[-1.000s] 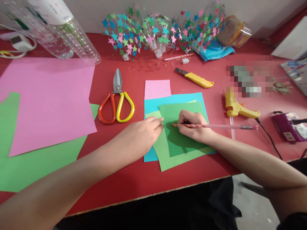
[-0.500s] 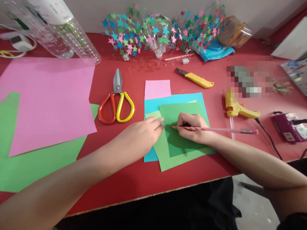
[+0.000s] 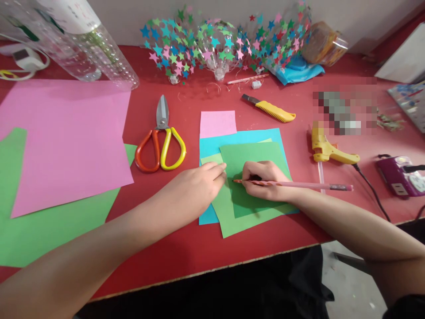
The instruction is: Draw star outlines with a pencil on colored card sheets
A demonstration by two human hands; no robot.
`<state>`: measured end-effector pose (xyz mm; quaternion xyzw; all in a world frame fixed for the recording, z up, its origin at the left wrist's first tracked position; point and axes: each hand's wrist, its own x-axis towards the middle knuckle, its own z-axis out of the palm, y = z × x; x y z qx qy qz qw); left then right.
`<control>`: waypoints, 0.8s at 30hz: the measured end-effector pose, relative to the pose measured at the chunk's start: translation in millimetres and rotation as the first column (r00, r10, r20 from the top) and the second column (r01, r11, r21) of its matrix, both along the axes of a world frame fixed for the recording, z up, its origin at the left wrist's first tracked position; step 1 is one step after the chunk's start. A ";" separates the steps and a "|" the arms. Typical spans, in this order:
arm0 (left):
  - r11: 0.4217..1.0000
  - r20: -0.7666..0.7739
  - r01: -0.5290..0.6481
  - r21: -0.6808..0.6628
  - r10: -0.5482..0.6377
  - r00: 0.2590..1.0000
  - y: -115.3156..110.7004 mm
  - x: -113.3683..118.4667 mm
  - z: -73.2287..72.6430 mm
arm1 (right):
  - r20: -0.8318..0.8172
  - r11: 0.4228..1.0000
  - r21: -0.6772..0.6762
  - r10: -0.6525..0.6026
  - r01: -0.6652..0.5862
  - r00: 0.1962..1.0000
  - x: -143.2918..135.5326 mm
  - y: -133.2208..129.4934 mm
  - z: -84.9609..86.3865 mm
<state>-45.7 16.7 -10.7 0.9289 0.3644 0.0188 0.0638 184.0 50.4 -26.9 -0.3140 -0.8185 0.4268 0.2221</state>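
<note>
The hands [image 3: 265,168] partly hide the green sheets [image 3: 247,153]; pixelation obscures a grey item [image 3: 338,110].

Red counter [image 3: 179,248]; on it lie scissors [image 3: 162,137], a yellow-handled cutter [image 3: 270,109], a yellow glue gun [image 3: 330,150], coloured paper sheets [image 3: 73,141].

On the red table [image 3: 186,241], a yellow cutter [image 3: 275,111] is being seen near a yellow glue gun [image 3: 332,153], and star decorations [image 3: 217,44] are being kept near the wall [image 3: 126,22], beside a blue packet [image 3: 299,73].
</note>
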 end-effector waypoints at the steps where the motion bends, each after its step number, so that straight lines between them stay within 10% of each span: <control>1: 1.000 -0.006 0.002 0.005 -0.002 1.000 0.0 0.1 0.1 | -0.005 1.000 0.006 0.010 -0.010 1.000 -0.3 0.1 0.7; 17: 0.990 -0.114 0.061 0.125 -0.047 0.992 -2.5 1.9 0.2 | -0.226 0.904 -0.306 -0.374 0.299 0.900 1.1 9.5 4.6; 24: 0.988 -0.129 -0.011 0.154 0.031 0.991 -4.7 6.3 2.9 | -0.073 0.959 -0.217 -0.200 0.180 0.977 0.2 4.3 6.6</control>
